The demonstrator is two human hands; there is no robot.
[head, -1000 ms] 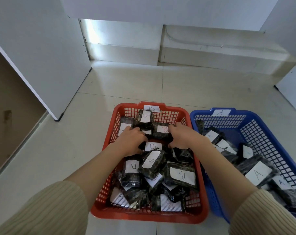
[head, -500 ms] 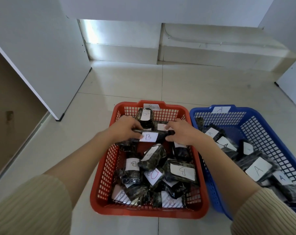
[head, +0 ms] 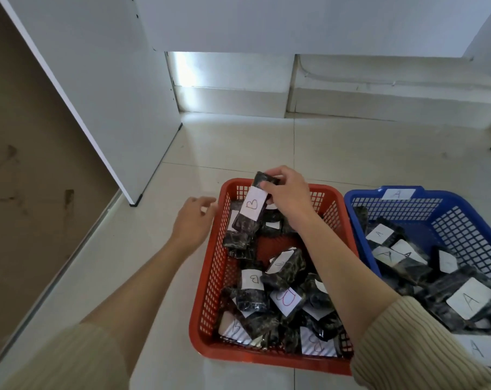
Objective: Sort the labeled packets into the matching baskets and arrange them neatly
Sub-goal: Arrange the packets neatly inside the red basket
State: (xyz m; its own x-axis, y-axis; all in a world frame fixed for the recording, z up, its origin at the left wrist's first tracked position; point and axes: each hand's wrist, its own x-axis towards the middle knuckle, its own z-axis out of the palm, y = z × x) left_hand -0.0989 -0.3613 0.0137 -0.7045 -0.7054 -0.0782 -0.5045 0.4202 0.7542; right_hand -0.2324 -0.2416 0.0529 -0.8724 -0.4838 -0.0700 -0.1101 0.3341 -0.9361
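The right hand (head: 288, 192) pinches the top end of a dark packet with a white "B" label (head: 252, 205), holding it nearly upright and slightly tilted over the far end of the red basket (head: 210, 280). The packet's lower end hangs just under the hand, close to or touching the other dark B packets (head: 267, 291) piled in the basket; contact cannot be told. The left hand (head: 195, 222) hangs outside the basket's left wall, off to the left of the held packet, fingers spread loosely and holding nothing. To the right of the right forearm, just beside the red basket, stands a blue basket (head: 359, 218) with an "A" tag on its far rim, holding dark packets labelled "A" (head: 469, 301). Both baskets sit on the pale tiled floor (head: 238, 147). Ribbed beige sleeves (head: 407, 350) cover both upper forearms
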